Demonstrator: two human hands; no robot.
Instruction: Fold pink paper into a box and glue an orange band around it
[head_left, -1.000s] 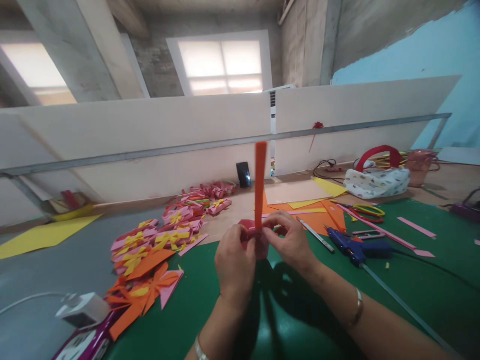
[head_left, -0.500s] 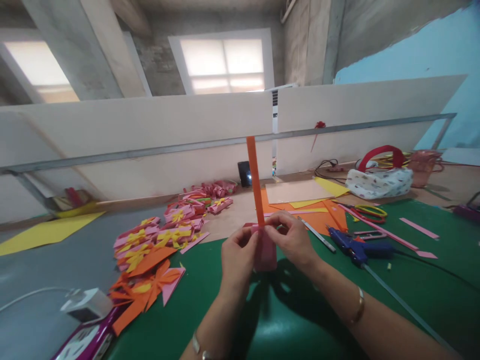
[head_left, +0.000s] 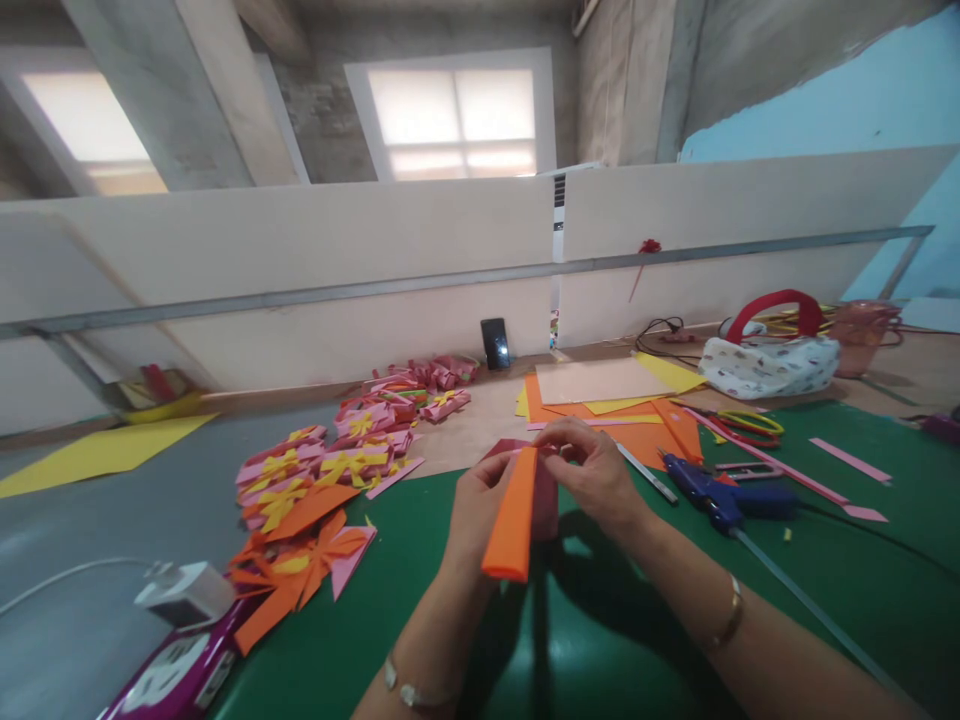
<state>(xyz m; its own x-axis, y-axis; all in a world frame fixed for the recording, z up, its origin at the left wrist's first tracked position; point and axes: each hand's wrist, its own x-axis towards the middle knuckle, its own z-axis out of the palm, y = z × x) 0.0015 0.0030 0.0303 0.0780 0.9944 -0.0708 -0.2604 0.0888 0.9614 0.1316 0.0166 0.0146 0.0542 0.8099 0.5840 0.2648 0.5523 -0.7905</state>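
Above the green mat, my left hand (head_left: 480, 507) and my right hand (head_left: 591, 470) meet at the top of a small pink paper piece (head_left: 548, 510), fingers pinched at its upper edge. From that edge an orange paper strip (head_left: 514, 525) comes down towards me, its free end lowest. Both hands appear to hold the strip where it joins the pink paper; the exact fingertip contact is partly hidden. Left of my hands lie an orange paper flower (head_left: 322, 558) and a pile of pink paper pieces with yellow bows (head_left: 360, 465).
A blue glue gun (head_left: 720, 495) lies on the green mat (head_left: 600, 640) to the right, its cord trailing off. Around it are a silver pen (head_left: 646, 473), scissors (head_left: 750, 425) and pink strips (head_left: 850, 460). A purple box (head_left: 176, 670) with a white charger (head_left: 187, 596) sits at lower left.
The orange strip stood upright before; now it is tipped forward and hangs towards me. My hands stay pinched at the pink paper's top edge. The view has shifted slightly.
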